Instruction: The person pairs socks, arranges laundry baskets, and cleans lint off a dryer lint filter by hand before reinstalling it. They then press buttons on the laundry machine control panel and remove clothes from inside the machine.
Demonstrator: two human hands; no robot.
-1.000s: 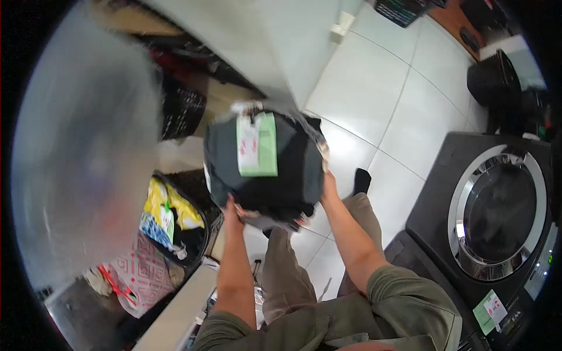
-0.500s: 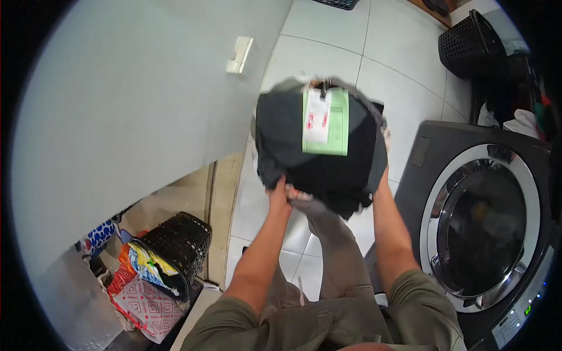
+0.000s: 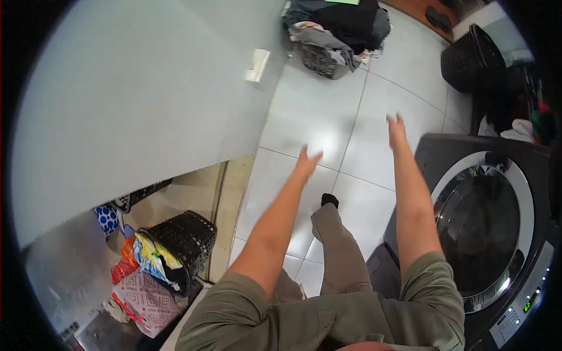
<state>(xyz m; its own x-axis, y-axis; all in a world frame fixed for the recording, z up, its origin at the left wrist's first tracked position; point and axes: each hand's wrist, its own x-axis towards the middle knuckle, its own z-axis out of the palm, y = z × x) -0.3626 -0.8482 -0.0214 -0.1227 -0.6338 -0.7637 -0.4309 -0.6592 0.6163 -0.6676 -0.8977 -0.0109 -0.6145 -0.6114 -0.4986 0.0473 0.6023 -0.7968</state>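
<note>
Both hands are held out over the tiled floor with nothing in them. My left hand [image 3: 309, 162] has its fingers apart, and my right hand [image 3: 396, 127] is spread too, slightly blurred. Beyond them, at the top of the view, a heap of dark and grey clothes [image 3: 345, 26] overflows a dark mesh laundry basket [image 3: 319, 60] on the floor. Part of a green card [image 3: 343, 2] shows on the heap, cut off by the frame edge. Neither hand touches the basket.
At right stands a dark front-loading washing machine [image 3: 430, 149] with a round glass door. Another black basket [image 3: 468, 58] is behind it. On the left are a grey door [image 3: 140, 99], a black basket of colourful items [image 3: 184, 240] and a patterned bag [image 3: 149, 298].
The clothes heap with the green card was between both hands; it now sits farther away on the floor in its basket. Both hands have let go, and one foot has come into view.
</note>
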